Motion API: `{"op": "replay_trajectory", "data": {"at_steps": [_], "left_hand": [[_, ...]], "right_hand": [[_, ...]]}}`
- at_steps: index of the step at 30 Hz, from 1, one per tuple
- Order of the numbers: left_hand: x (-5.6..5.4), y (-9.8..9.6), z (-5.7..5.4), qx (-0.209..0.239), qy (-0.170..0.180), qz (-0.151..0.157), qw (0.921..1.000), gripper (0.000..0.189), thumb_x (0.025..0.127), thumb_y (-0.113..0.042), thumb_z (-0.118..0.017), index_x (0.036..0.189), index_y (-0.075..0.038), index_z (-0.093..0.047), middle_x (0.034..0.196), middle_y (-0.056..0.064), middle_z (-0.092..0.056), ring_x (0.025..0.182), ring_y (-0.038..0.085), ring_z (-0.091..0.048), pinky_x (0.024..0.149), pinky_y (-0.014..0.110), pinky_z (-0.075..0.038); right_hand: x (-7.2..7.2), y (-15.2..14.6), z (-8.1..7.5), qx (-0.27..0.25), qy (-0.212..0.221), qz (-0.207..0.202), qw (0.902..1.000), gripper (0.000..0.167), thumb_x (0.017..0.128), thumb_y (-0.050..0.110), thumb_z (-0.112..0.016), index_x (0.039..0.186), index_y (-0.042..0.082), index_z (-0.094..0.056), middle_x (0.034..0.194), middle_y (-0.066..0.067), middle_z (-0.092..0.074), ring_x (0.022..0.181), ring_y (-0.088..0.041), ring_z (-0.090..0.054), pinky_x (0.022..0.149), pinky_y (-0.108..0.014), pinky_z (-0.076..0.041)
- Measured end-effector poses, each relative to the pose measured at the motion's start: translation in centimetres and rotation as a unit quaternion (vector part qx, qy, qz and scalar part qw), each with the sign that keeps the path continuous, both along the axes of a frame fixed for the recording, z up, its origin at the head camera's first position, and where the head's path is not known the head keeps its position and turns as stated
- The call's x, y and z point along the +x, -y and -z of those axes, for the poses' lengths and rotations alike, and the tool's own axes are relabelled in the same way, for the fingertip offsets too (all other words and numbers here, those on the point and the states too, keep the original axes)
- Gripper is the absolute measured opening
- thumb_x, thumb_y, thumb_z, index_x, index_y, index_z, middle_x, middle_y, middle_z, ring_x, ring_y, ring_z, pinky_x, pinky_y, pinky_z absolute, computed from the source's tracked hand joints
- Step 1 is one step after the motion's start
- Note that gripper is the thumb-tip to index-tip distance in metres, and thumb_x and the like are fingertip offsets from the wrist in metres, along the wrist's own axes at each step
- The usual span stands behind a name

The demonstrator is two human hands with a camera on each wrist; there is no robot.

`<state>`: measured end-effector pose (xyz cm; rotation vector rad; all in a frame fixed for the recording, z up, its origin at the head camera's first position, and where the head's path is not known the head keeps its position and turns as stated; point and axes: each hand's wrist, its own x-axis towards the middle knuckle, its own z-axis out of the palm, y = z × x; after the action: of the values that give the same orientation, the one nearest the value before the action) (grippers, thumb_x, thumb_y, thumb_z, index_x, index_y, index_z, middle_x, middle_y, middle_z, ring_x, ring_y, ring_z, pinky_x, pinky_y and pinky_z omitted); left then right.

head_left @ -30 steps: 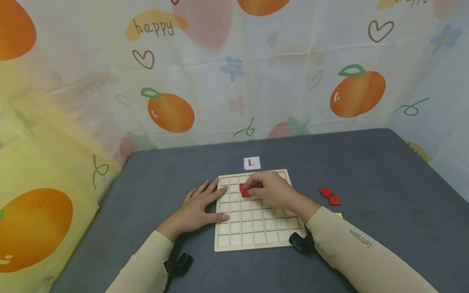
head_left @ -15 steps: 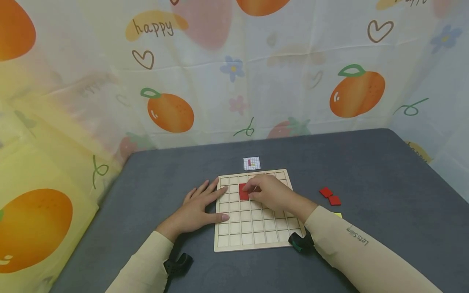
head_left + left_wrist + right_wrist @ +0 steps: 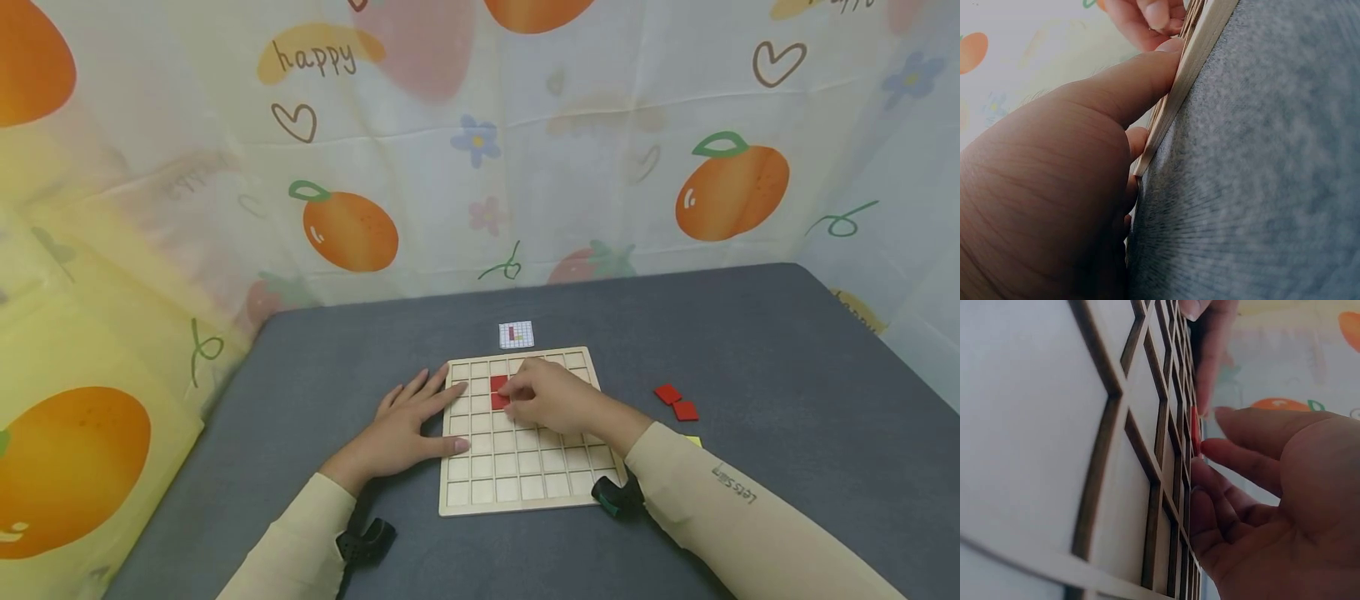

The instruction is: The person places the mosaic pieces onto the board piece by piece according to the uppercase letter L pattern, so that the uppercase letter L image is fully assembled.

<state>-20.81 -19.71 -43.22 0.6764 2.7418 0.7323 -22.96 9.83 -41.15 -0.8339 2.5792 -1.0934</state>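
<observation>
A wooden grid board (image 3: 525, 489) lies on the grey table. My left hand (image 3: 401, 433) is spread along its left side, fingertips and thumb resting on the rim. Two red square tiles sit in neighbouring cells one below the other, an upper tile (image 3: 498, 383) and a lower tile (image 3: 498, 402). My right hand (image 3: 558, 397) reaches over the board with bent fingers at the lower tile, partly covering both. In the right wrist view, a fingertip touches a red tile (image 3: 1195, 428) lying low in the board, while the thumb stands apart from that finger.
A small printed grid card (image 3: 516, 334) lies behind the board. To the right are two loose red tiles (image 3: 667, 393), and a yellow piece (image 3: 693, 440) partly hidden by the right sleeve. Patterned cloth (image 3: 420, 167) hangs around the table.
The lower red tile, first held askew in the right fingers, now lies squarely below the upper one, with a line visible between them. The left hand has stayed in place.
</observation>
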Motion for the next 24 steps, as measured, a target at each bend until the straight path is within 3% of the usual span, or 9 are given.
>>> {"op": "replay_trajectory", "data": {"at_steps": [7,12,16,24], "left_hand": [[0.0,-0.1,-0.1,-0.003,0.005,0.0,1.0,0.094,0.094,-0.07,-0.074,0.172,-0.032,-0.037,0.181,-0.003,-0.01,0.166,0.033,0.0,0.124,0.068,0.005],[0.1,-0.1,-0.1,0.002,0.002,0.0,1.0,0.093,0.095,-0.069,-0.075,0.172,-0.031,-0.039,0.181,-0.002,-0.012,0.166,0.033,-0.001,0.124,0.069,0.004],[0.1,-0.1,-0.1,0.004,-0.003,0.0,1.0,0.093,0.095,-0.069,-0.075,0.172,-0.031,-0.039,0.181,-0.002,-0.012,0.166,0.034,-0.001,0.123,0.069,0.004],[0.1,-0.1,0.0,0.006,0.001,-0.001,1.0,0.094,0.094,-0.069,-0.075,0.172,-0.031,-0.039,0.181,-0.002,-0.013,0.166,0.033,-0.001,0.124,0.068,0.004]], "right_hand": [[0.1,-0.2,-0.7,-0.045,0.029,-0.019,0.9984,0.038,0.112,0.032,-0.066,0.14,0.006,-0.072,0.115,0.001,-0.07,0.098,-0.017,-0.066,0.088,-0.042,-0.054],[0.5,-1.0,-1.9,-0.085,0.073,-0.006,0.9937,0.051,0.116,0.048,-0.054,0.148,0.009,-0.066,0.13,-0.005,-0.07,0.11,-0.024,-0.069,0.096,-0.05,-0.055],[0.7,-2.0,-2.9,-0.143,0.106,-0.009,0.984,0.055,0.118,0.048,-0.046,0.151,0.007,-0.062,0.135,-0.015,-0.067,0.118,-0.034,-0.069,0.102,-0.056,-0.053],[1.0,-4.3,-4.1,-0.19,0.109,-0.011,0.9757,0.06,0.12,0.048,-0.035,0.155,0.006,-0.058,0.135,-0.016,-0.066,0.122,-0.04,-0.065,0.103,-0.057,-0.051]]}}
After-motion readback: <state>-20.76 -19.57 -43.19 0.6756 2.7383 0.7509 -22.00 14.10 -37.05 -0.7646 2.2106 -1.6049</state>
